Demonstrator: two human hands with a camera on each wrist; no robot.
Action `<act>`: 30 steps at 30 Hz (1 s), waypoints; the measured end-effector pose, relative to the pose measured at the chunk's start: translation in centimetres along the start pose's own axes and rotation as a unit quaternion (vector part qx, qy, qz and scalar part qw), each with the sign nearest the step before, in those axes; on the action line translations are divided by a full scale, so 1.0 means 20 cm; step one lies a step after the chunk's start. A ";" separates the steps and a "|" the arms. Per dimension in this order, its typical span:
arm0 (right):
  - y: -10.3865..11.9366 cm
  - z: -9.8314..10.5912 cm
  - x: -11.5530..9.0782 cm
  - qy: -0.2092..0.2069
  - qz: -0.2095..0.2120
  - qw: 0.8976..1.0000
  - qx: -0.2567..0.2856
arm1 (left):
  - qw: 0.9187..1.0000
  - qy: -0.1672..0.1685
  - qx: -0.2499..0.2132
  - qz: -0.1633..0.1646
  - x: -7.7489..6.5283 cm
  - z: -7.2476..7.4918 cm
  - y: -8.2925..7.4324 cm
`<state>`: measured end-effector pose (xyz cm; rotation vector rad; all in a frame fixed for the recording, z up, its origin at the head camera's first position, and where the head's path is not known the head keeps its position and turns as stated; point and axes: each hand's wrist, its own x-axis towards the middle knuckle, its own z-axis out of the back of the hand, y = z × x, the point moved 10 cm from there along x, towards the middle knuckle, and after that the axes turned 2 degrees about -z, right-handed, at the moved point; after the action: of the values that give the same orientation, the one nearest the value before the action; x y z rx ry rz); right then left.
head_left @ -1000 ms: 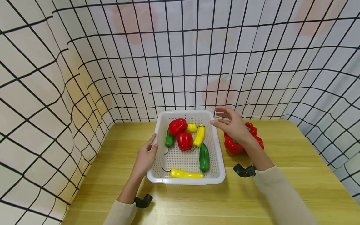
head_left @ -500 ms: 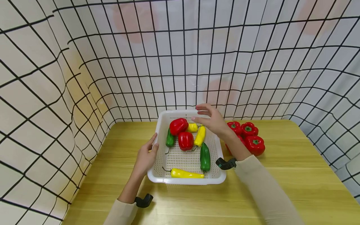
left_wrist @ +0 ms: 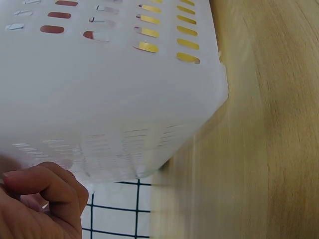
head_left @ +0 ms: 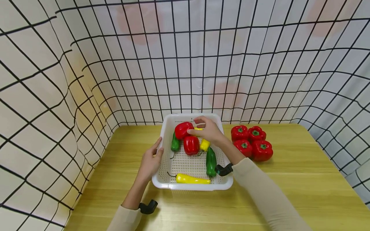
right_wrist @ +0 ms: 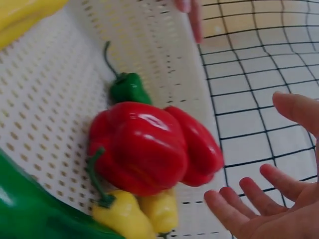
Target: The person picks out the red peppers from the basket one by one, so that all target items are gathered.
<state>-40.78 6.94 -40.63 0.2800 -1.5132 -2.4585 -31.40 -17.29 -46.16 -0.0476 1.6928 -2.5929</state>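
Note:
My left hand (head_left: 151,163) grips the left rim of a white perforated plastic basket (head_left: 192,187); in the left wrist view its curled fingers (left_wrist: 60,194) lie against the basket wall. Over the basket reaches my right hand (head_left: 212,132), fingers spread and apart in the right wrist view, just beside a red bell pepper (head_left: 182,130). Another red bell pepper (head_left: 191,145) lies in front of it. Also inside are a green pepper (head_left: 175,143) at left, a long green pepper (head_left: 211,162) at right and a long yellow pepper (head_left: 193,179) at front. My right hand partly covers two yellow peppers (head_left: 205,145).
Several red bell peppers (head_left: 262,150) stand bunched on the wooden table (head_left: 303,179), right of the basket. Black wire grid (head_left: 203,77) over white cloth encloses the back and sides. A dark wrist camera (head_left: 224,170) sits over the basket's right rim.
My right hand has moved left, from beside the basket's right rim to over the red bell peppers inside, uncovering the bunch outside. The left hand stays at the rim.

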 end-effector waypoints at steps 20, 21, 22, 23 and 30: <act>-0.21 -0.15 0.02 0.035 -0.066 0.993 -0.093 | 1.000 0.004 -0.006 -0.003 0.00 -0.01 0.01; -0.22 -0.15 0.02 0.038 -0.069 0.992 -0.095 | 1.000 0.004 -0.006 -0.002 0.00 -0.01 0.01; -0.23 -0.16 0.02 0.041 -0.069 0.992 -0.097 | 1.000 0.004 -0.006 -0.002 0.00 -0.01 0.01; -0.23 -0.16 0.03 0.042 -0.070 0.992 -0.098 | 1.000 0.004 -0.005 -0.001 0.00 -0.01 0.01; -0.25 -0.18 0.04 0.051 -0.070 0.990 -0.111 | 1.000 0.003 -0.005 0.000 0.00 -0.01 0.01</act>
<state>-41.13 5.85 -46.65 0.4750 -1.2041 -2.6481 -31.38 -17.24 -46.33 -0.0419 1.7079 -2.5869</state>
